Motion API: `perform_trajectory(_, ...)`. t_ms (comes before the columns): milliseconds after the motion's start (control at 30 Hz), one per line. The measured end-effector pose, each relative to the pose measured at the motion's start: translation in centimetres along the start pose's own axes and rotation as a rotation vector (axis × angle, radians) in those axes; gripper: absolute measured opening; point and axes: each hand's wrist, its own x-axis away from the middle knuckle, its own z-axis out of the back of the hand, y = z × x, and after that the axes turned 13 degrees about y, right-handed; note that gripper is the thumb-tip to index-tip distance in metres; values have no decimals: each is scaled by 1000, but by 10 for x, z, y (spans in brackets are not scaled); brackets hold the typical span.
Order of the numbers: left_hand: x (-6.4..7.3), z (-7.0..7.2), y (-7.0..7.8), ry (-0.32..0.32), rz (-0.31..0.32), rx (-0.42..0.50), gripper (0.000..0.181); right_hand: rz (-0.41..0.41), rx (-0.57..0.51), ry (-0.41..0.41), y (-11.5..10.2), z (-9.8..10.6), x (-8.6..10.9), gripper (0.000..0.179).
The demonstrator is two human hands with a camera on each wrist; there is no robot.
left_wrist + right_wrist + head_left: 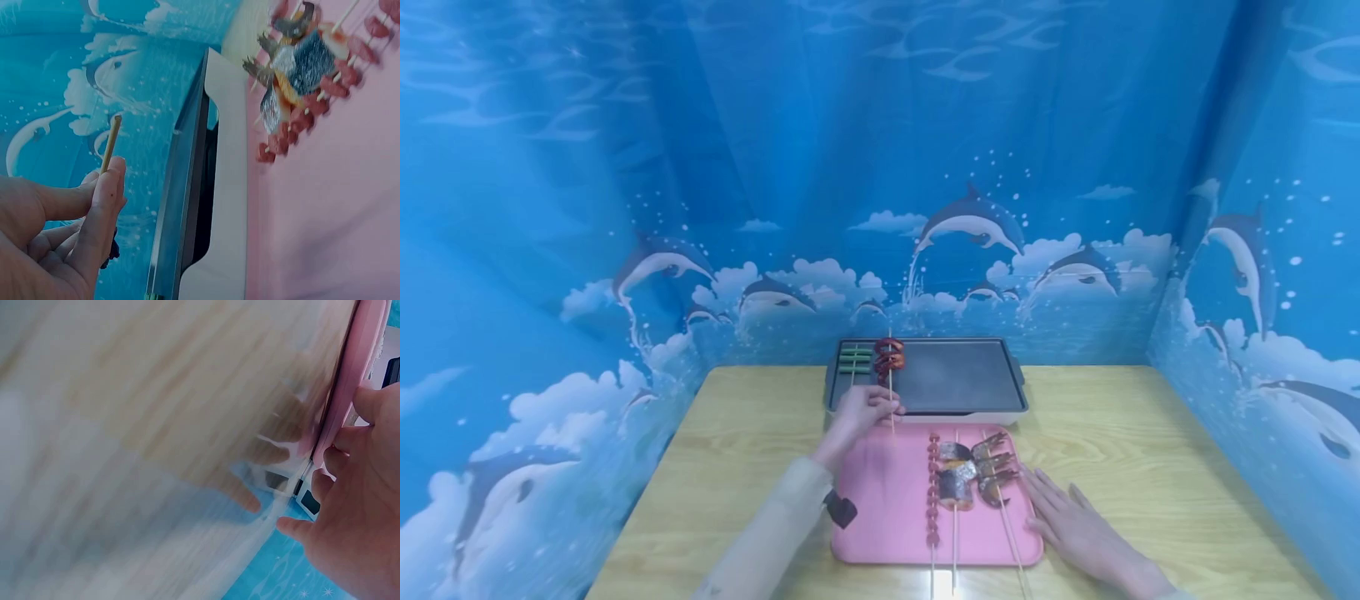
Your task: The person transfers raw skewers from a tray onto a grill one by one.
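Observation:
My left hand (865,412) pinches the bare stick of a skewer of curled reddish-brown pieces (891,360), whose food end overlaps the left part of the dark griddle (958,375). In the left wrist view the stick's end (111,144) pokes out past thumb and fingers. A skewer of green pieces (854,360) lies on the griddle, left of the held one. My right hand (1078,529) lies flat, its fingers straight and the thumb at the right rim of the pink tray (880,508); the right wrist view shows fingertips (340,437) right at the tray's side.
On the tray's right half lie a skewer of small reddish pieces (933,492), one of silvery fish chunks (956,492) and one of prawns (994,471). Their sticks overhang the near rim. The griddle stands behind the tray on a wooden table (1097,425), before a blue dolphin curtain (850,150).

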Motion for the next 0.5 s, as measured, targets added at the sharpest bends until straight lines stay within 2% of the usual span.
perform_trajectory(233, -14, -1, -5, -1, 53, -29, 20, -14, -5, -15, -2, 2, 1, 59)
perform_trajectory(367, -21, -1, -10, -18, 38, -60, 20, -13, -3, -12, -3, 2, 0, 60)
perform_trajectory(500, -27, 0, -16, -25, 19, -142, 19, 2, -9, 11, -2, 1, 1, 60)
